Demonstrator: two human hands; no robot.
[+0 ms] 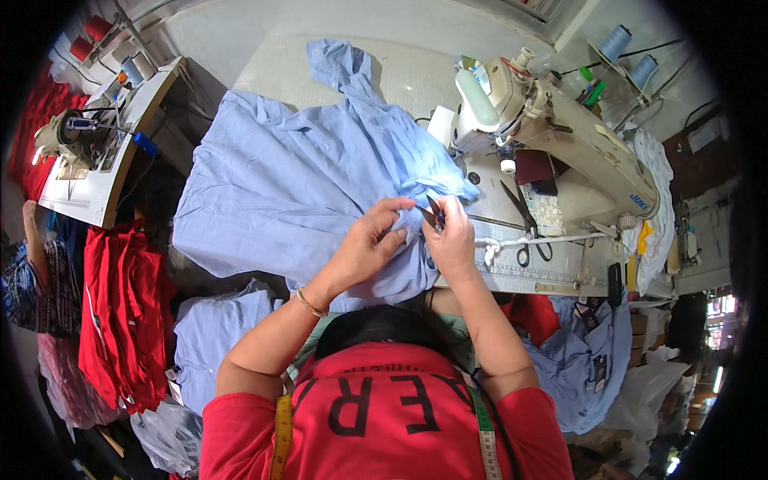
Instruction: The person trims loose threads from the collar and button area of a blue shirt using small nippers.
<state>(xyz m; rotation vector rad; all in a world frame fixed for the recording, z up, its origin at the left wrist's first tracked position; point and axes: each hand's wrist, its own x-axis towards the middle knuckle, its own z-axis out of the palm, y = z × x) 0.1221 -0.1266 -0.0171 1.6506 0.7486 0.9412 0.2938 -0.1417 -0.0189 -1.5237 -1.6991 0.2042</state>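
Observation:
A light blue garment [280, 172] lies spread in folds across the sewing table, its near edge bunched up in front of me. On that bunched part is my left hand [370, 244], fingers curled, with cloth between thumb and forefinger. Close beside it, my right hand [452, 240] is closed on small dark thread snips [433, 214], whose blades point toward the left fingertips. The snips' tips are at the cloth; whether they touch a thread is too small to tell. Large black scissors [526, 220] lie on the table to the right of my right hand.
A sewing machine [560, 120] stands at the right, with small pale buttons [546, 214] by its base. Thread spools [616, 42] are on a stand behind. Red garments [124, 320] hang at the left, below a second machine [64, 136]. More blue cloth [580, 360] is piled at lower right.

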